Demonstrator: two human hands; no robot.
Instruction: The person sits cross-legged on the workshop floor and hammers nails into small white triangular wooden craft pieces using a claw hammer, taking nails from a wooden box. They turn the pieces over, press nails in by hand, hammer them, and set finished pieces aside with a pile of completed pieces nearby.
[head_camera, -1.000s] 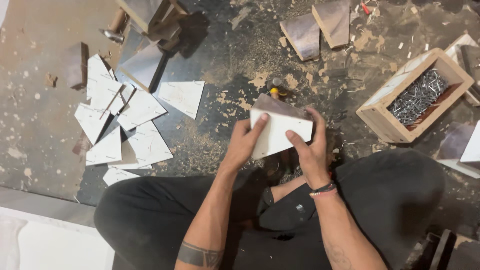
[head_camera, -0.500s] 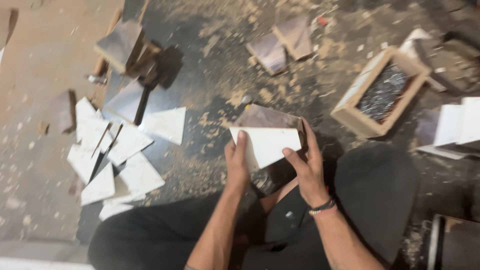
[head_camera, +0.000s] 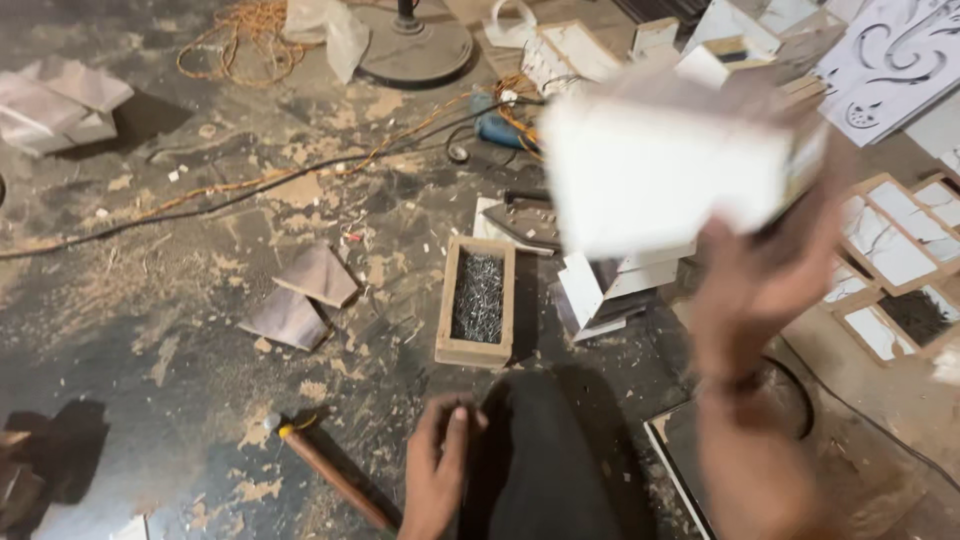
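Note:
My right hand (head_camera: 770, 270) is raised at the right and grips a white-faced wooden block (head_camera: 670, 165), which is blurred by motion. My left hand (head_camera: 437, 470) rests low on my dark-trousered knee (head_camera: 545, 460), fingers loosely apart, holding nothing. A hammer with a brown wooden handle (head_camera: 330, 475) lies on the floor just left of my left hand. A small wooden box of nails (head_camera: 478, 300) sits on the floor beyond my knee.
Two brown board offcuts (head_camera: 300, 295) lie left of the nail box. White panel pieces (head_camera: 610, 285) are stacked right of it. Framed panels (head_camera: 895, 265) sit at the right, an orange cable (head_camera: 260, 175) and a round fan base (head_camera: 410, 45) at the back.
My right hand has lifted the white block up and to the right; my left hand has let go of it and dropped to my knee. The view swung right and away from the white triangles.

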